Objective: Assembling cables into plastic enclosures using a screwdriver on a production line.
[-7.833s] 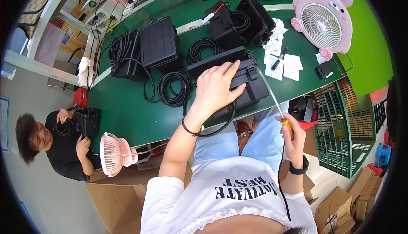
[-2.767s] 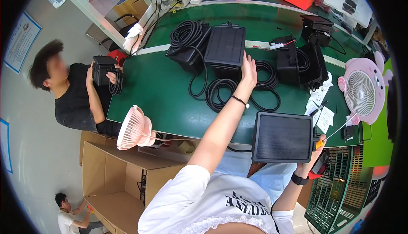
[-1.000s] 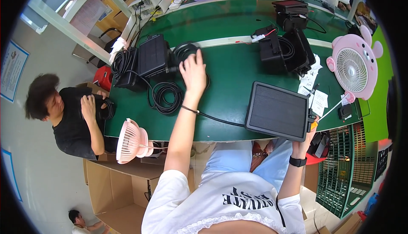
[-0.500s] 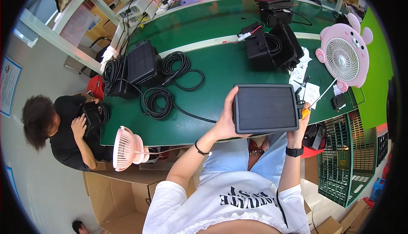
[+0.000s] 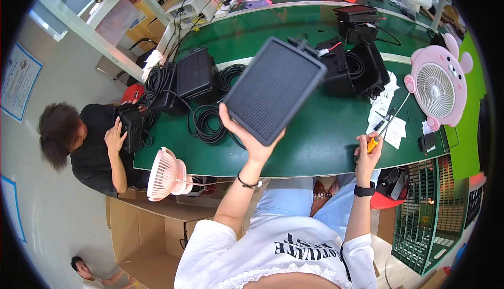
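1. Box [image 5: 278, 92] of black plastic, seen in the head view, is held up over the green table [image 5: 294, 160], slanted so that its upper end leans right and its ribbed panel faces the camera.
2. Left hand [image 5: 252, 139] grips this box at its lower end, thumb along the left edge and the other fingers mostly hidden underneath.
3. Right hand [image 5: 369, 150] is closed around the yellow handle of a screwdriver [image 5: 373, 144], near the front edge of the table; the shaft points up and to the right, over the papers [image 5: 396, 130].
4. Just right of the raised box stands an open black case [image 5: 338, 83] with a coiled cable inside and a white connector beside its upper edge.
5. Left of the raised box, a closed black case [image 5: 194, 72] and a loose coil of black cable [image 5: 208, 126] rest on the table.
6. A pink animal-shaped fan [image 5: 436, 87] stands at the right end of the table; a smaller pink fan [image 5: 167, 175] is at the front left.
7. At the far left, a co-worker [image 5: 94, 147] in a black shirt has both hands on another dark case [image 5: 131, 123].
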Available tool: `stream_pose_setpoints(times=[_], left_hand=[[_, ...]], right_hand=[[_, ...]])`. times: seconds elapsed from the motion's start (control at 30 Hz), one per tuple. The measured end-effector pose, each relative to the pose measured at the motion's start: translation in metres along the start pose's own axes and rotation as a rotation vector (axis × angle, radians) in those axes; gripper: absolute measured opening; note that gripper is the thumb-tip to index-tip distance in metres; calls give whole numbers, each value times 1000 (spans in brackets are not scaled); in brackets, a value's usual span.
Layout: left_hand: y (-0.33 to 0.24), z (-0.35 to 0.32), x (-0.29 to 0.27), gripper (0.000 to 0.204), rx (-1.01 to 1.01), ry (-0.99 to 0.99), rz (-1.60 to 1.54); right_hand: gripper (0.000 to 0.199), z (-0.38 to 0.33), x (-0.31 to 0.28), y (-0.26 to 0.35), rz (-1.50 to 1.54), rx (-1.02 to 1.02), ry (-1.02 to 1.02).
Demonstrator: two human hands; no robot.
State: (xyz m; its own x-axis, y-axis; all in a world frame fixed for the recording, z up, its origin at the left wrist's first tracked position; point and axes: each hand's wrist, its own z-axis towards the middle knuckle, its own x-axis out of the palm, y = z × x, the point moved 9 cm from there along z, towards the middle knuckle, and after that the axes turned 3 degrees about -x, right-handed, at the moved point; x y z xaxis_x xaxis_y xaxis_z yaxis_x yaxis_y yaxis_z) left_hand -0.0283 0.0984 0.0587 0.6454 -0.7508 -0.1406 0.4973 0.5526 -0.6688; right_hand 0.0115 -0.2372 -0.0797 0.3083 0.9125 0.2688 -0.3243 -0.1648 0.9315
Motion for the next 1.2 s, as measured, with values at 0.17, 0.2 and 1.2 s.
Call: stream_pose_setpoints(times=[0.17, 0.2, 1.2], left_hand=[[15, 28, -8, 134, 13, -209, -78], [20, 31, -5, 135, -19, -214, -82], [99, 61, -21, 84, -134, -683, 331]], right_hand=[[16, -1, 2, 0, -97, -15, 54], [16, -1, 2, -1, -100, -16, 53], [19, -3, 9, 3, -188, 5, 113]])
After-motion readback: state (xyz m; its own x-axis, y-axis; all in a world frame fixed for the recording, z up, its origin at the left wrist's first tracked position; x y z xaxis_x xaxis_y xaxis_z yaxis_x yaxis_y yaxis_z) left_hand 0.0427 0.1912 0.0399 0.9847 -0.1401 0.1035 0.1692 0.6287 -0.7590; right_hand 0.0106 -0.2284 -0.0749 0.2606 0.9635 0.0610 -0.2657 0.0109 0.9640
